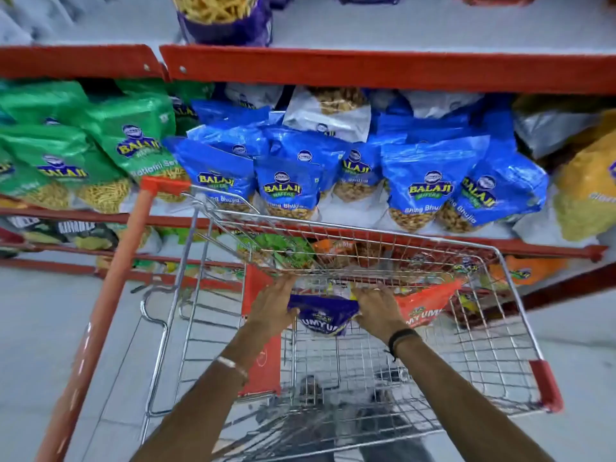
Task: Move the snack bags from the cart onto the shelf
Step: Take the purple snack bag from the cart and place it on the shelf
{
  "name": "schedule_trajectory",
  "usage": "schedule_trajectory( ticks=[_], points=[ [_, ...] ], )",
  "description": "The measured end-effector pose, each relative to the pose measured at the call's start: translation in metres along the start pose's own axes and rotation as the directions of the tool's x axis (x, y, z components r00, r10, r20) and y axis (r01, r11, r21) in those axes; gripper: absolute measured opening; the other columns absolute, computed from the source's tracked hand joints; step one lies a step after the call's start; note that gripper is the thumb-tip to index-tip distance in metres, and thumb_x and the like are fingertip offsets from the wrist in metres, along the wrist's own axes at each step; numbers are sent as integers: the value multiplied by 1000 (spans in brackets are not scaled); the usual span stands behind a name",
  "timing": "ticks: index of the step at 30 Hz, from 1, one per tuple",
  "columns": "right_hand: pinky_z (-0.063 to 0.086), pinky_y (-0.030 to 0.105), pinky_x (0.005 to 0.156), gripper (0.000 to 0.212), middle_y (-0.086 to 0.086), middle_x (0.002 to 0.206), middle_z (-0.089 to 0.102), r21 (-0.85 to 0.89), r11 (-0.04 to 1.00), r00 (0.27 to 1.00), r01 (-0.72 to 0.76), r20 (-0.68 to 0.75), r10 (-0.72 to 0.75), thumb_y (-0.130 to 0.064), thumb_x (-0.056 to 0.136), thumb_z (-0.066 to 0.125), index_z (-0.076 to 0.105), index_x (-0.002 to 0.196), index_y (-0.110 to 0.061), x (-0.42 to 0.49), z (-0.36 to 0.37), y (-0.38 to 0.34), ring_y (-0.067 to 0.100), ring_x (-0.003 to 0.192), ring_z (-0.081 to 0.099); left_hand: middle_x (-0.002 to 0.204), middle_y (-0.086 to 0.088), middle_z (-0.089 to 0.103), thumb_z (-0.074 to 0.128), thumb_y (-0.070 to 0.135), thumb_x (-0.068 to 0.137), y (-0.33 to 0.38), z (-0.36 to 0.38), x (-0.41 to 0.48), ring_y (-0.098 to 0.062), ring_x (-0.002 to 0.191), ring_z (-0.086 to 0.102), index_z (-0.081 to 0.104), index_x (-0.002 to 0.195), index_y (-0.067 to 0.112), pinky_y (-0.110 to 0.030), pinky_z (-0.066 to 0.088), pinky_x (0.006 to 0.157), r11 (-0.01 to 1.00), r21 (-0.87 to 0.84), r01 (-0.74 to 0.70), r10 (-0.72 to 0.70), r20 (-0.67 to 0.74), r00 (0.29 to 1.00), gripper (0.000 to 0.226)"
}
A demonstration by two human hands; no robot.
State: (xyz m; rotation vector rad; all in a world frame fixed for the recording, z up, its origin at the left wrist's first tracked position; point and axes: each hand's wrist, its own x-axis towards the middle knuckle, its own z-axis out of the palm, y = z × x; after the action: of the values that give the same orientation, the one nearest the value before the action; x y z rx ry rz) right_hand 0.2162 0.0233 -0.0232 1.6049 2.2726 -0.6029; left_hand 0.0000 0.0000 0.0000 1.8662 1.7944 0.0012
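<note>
Grocery shop aisle, red-edged shelf [366,73] stocked with branded snack bags [420,181], wire shopping cart [500,328]

purple bag [322,316], orange bag [425,306], blue bags [423,181], green bags [133,141], red shelf edge [383,70]

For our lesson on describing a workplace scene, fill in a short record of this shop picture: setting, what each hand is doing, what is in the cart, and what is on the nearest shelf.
setting: shop aisle, wire cart in front of a red-edged shelf
left hand: grip on the left side of a purple snack bag
right hand: grip on its right side
cart contents: purple bag, orange bag, more bags behind the mesh
shelf stock: blue bags, green bags
</note>
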Motion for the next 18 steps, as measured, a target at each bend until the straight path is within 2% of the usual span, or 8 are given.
schedule_trajectory(
  ticks=[3,6,8,10,12,13,15,18],
  points=[
    [21,45,116,27,7,106,70,-97,995,1000,-13,26,15,-14,84,58,55,111,-13,14,6,2,25,107,62,125,-9,61,61,12,79,-14,9,17,-25,110,60,43,131,22,-39,49,99,995,-80,54,-48,74,996,56],
    [22,44,117,17,8,102,71,-148,988,998,-30,41,37,-12,86,56,62,102,-14,21,16,2,25,104,62,116,-13,68,63,5,75,-32,25,31,-28,102,64,56,122,21,-35,51,94,962,-219,162,-138,118,983,51],
    [22,45,117,12,7,95,71,-134,990,999,-31,9,33,-10,88,55,64,95,-14,24,21,1,23,96,65,109,-14,71,67,3,70,-43,37,38,-27,97,66,61,117,18,-33,51,92,929,-322,181,-160,93,983,49],
    [22,43,117,13,7,94,72,-139,989,999,-49,-4,49,-13,90,53,65,92,-14,27,22,2,23,95,65,102,-12,72,72,-2,65,-53,48,38,-26,91,67,60,116,18,-38,54,90,831,-516,209,-215,49,975,56],
    [23,42,115,15,8,96,72,-140,988,998,-62,-3,62,-19,92,52,66,95,-15,28,18,2,25,99,65,97,-7,68,72,-10,63,-61,58,37,-23,86,66,59,112,15,-39,56,88,661,-697,278,-297,96,950,56],
    [23,41,114,17,8,97,72,-138,988,998,-63,-4,63,-23,92,52,66,97,-15,28,16,2,25,101,64,94,-7,68,72,-10,64,-62,62,37,-25,85,65,62,103,14,-43,55,90,606,-728,320,-327,139,935,47],
    [22,39,115,23,8,99,71,-126,990,998,-62,2,62,-30,92,51,65,102,-15,27,14,1,26,106,62,91,-18,71,74,-1,67,-65,67,36,-33,88,67,67,88,11,-52,52,91,612,-693,381,-362,184,914,25],
    [20,38,115,30,8,100,71,-92,993,997,-79,-15,77,-36,93,47,65,106,-16,23,7,1,25,107,60,88,-25,72,73,5,70,-63,65,33,-34,81,67,69,92,-2,-52,55,85,617,-679,398,-415,150,898,24]
  ],
)
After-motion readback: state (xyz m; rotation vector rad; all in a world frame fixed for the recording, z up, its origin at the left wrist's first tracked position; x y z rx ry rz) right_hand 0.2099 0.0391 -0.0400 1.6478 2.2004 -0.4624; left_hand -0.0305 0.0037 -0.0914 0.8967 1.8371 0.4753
